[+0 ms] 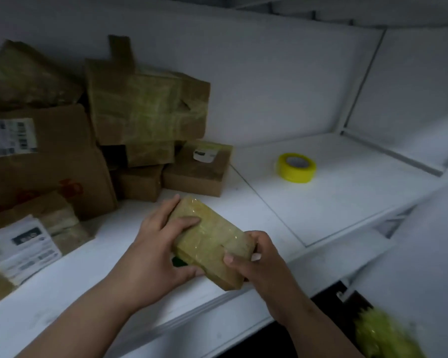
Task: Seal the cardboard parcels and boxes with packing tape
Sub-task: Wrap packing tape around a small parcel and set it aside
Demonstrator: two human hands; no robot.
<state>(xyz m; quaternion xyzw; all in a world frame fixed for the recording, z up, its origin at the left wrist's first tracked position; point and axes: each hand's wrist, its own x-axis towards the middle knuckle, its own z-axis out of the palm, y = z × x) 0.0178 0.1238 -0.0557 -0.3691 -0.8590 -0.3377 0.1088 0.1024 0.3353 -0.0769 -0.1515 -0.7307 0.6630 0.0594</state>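
At the front edge of the white bench (334,202): one small parcel (212,239), cardboard, wrapped all over in glossy yellowish tape, held tilted with its far end pointing up and left. Left hand (161,244): fingers curled over the parcel's left side and top, thumb at its near lower edge, gripping it. Right hand (259,264): thumb on the near face, fingers wrapped round the right end, gripping it also. A small dark green patch shows under the parcel beside the left palm; what it is cannot be told.

Rear left of the bench: a pile of boxes (145,112), brown cardboard, several banded with the same yellowish tape, leaning against the white back wall. A large box (49,161) with a printed label stands at far left; a small box (199,169) with a white sticker sits at the pile's right foot.

Left front: a flat labelled parcel (23,249).

Right of centre, well apart from the hands: one tape roll (296,167), yellow, lying flat.

Lower right corner: a blurred yellow-green mass (383,334), not identifiable.
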